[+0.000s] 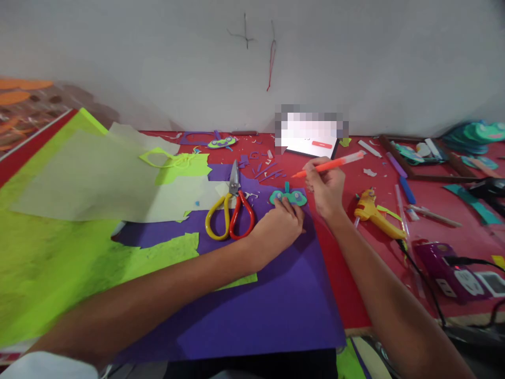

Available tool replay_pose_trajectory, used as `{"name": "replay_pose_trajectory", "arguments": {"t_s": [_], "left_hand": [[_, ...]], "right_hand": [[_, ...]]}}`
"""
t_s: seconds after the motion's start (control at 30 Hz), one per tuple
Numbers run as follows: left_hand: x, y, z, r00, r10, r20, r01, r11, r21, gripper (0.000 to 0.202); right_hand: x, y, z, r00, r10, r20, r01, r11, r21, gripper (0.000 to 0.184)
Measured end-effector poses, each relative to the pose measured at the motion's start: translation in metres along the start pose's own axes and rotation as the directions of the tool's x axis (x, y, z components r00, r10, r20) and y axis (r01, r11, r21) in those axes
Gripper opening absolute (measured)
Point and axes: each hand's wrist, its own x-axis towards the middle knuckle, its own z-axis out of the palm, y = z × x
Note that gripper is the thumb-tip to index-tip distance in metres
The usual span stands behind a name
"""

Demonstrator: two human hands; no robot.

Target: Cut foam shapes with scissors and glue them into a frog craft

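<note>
My left hand (pixel 283 226) presses its fingertips onto a small teal frog-face cutout (pixel 303 199), holding it against the purple sheet (pixel 272 316). Two round lilac eyes and a short tab at the top show on the cutout; part of its lower edge is behind my fingers. Pinched in my right hand (pixel 326 187) is an orange marker (pixel 335 164), its tip pointing left, above and apart from the cutout. Just left of my left hand lie scissors (pixel 234 187) with one yellow and one red handle, blades pointing away.
Lime sheets (pixel 23 263) and a pale sheet (pixel 94 173) cover the left side. A lit tablet (pixel 307 139) leans at the wall. To the right are a yellow glue gun (pixel 374 213), a purple power strip (pixel 445 268) with cords, a blue-capped pen (pixel 407 189) and stacked frog cutouts (pixel 473 138).
</note>
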Motion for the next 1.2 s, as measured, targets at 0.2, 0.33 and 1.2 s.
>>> {"name": "replay_pose_trajectory", "arguments": {"t_s": [0.2,0.33,1.2], "left_hand": [[0.011,-0.061,0.001,0.988,0.149,0.032,-0.135,0.95,-0.281,0.025],[0.018,-0.094,0.029,0.985,0.156,-0.078,-0.173,0.839,-0.516,0.038],[0.02,-0.111,0.041,1.0,0.021,-0.004,-0.017,0.629,-0.777,0.034]], "right_hand": [[0.006,-0.009,-0.014,1.0,0.0,-0.029,0.005,0.987,0.159,0.019],[0.007,-0.01,-0.015,0.995,0.005,-0.098,0.011,0.987,0.162,0.035],[-0.022,-0.01,0.01,0.902,-0.001,0.431,0.165,0.924,-0.344,0.034]]}}
